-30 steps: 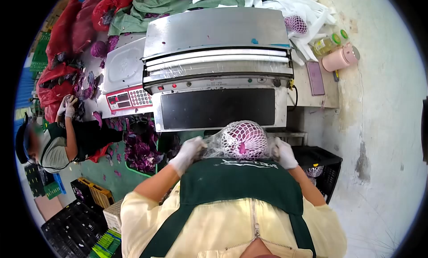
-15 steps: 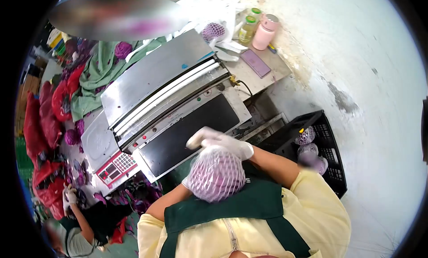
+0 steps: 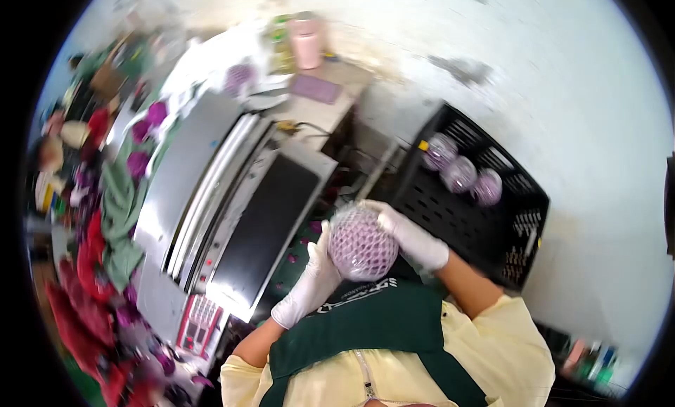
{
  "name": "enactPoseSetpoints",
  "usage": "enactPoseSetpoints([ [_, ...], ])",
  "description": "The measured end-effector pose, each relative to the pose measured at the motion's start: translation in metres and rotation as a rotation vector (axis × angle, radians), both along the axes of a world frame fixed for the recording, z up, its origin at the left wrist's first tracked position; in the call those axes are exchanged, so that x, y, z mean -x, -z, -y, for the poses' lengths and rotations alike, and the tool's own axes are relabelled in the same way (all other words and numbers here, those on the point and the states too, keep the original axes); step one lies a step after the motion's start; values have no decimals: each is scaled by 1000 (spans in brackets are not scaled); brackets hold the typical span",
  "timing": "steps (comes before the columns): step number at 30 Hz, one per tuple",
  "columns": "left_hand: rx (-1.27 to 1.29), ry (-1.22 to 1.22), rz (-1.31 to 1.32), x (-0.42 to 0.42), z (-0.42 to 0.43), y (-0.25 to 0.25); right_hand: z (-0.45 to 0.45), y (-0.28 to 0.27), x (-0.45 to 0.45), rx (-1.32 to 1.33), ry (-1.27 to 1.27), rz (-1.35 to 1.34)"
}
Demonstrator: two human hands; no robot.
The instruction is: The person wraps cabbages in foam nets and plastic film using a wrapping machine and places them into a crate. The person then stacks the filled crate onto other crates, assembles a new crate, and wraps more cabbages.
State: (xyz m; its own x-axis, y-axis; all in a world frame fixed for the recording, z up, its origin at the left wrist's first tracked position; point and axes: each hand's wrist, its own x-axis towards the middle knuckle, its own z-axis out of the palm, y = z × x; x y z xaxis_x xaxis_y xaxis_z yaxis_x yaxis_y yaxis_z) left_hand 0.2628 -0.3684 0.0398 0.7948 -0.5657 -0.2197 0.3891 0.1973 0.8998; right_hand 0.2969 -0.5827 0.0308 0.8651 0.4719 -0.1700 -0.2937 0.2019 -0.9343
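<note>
Between my two gloved hands is a round purple cabbage (image 3: 363,242) in a white foam net and clear film, held in front of my apron. My left hand (image 3: 314,284) is against its left side, thumb up. My right hand (image 3: 411,237) grips its upper right side, fingers curved over the top. Just beyond the cabbage, to the right, stands a black crate (image 3: 457,228) with several wrapped cabbages (image 3: 458,174) along its far side. The wrapping machine (image 3: 260,221) with its black plate lies left of my hands.
A scale (image 3: 200,325) adjoins the machine. On the table's far end are a phone (image 3: 316,88), a pink bottle (image 3: 306,41), jars, white foam nets and a netted cabbage (image 3: 239,78). Red sacks (image 3: 77,315) and green cloth (image 3: 123,231) lie at the left. A wall rises at the right.
The view has swung right toward the crate. The cabbage's film, earlier stretched out at both sides, now lies close around it. My hands have moved from the film ends onto the cabbage's sides.
</note>
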Motion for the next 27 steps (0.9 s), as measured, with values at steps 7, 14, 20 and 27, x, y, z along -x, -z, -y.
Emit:
enactPoseSetpoints([
  [7,82,410,-52,-79,133,-34,237,68,12,-769,780,-410],
  [14,-200,290,-153,-107,212,11,449,186,53,-540,1443,-481],
  [20,-276,208,-186,-106,221,10,511,255,-9,-471,1579,-593],
  [27,-254,8,-110,-40,83,-14,391,212,-4,1269,1468,129],
])
